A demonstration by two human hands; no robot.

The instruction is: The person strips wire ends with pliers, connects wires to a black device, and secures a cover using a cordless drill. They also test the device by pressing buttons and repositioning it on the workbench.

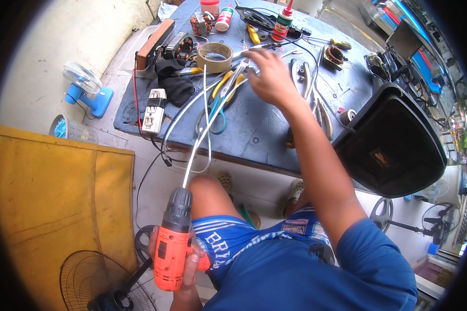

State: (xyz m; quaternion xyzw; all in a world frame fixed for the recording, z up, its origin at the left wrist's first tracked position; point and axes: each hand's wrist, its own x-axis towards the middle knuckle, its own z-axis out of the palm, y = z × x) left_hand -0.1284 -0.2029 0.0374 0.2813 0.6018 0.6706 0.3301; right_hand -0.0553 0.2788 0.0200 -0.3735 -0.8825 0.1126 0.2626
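Observation:
My left hand (191, 267) is wrapped around the grip of an orange cordless drill (170, 256), which points up and away toward the table. White wire (194, 150) is held in its black chuck (179, 205) and runs over the table edge to beneath my right hand (270, 78). That hand hovers over the tools, fingers spread and partly bent, nearest to yellow-handled pliers (223, 83). Whether its thumb touches the wire is hidden. Teal-handled scissors (218, 115) lie under the wire, and a roll of tan tape (215, 56) sits just left of the hand.
On the blue-grey table (254, 132) are a white power strip (154, 110), more pliers (302, 78), a glue bottle (282, 25) and motor coils (333, 56). A black fan base (394, 142) stands at right. A yellow panel (46, 186) and a caged fan (101, 280) are left.

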